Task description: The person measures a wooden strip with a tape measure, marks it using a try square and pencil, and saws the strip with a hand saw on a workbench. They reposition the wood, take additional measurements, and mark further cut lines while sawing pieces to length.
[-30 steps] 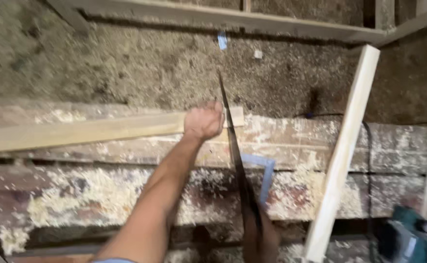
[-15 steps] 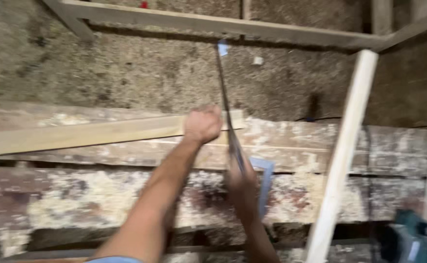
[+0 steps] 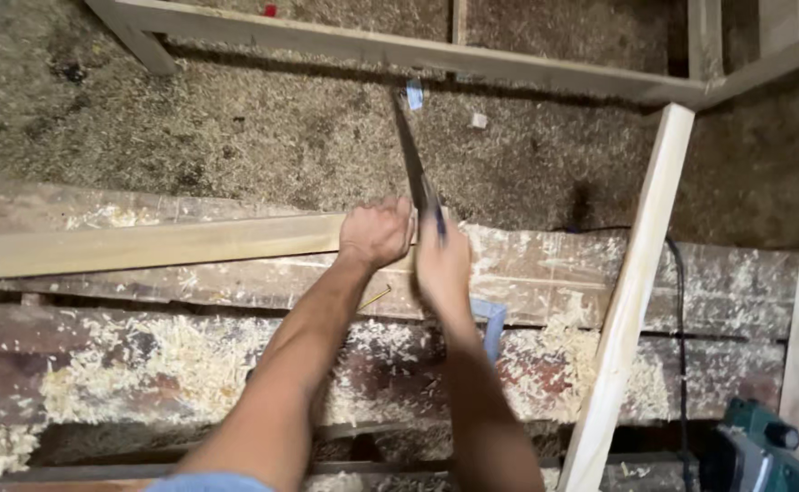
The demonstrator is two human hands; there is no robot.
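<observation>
Sawdust and pale shavings cover the worn workbench [image 3: 99,364] and the floor beyond it. The left hand [image 3: 377,232] is clenched over the right end of a long pale wooden strip [image 3: 144,246] lying across the bench, pressing it down. Just right of it, the right hand [image 3: 442,264] grips the handle of a handsaw [image 3: 413,169], whose dark blade points away toward the far side. A loose batten [image 3: 636,282] leans diagonally at right; a green power tool [image 3: 759,451] sits near right
</observation>
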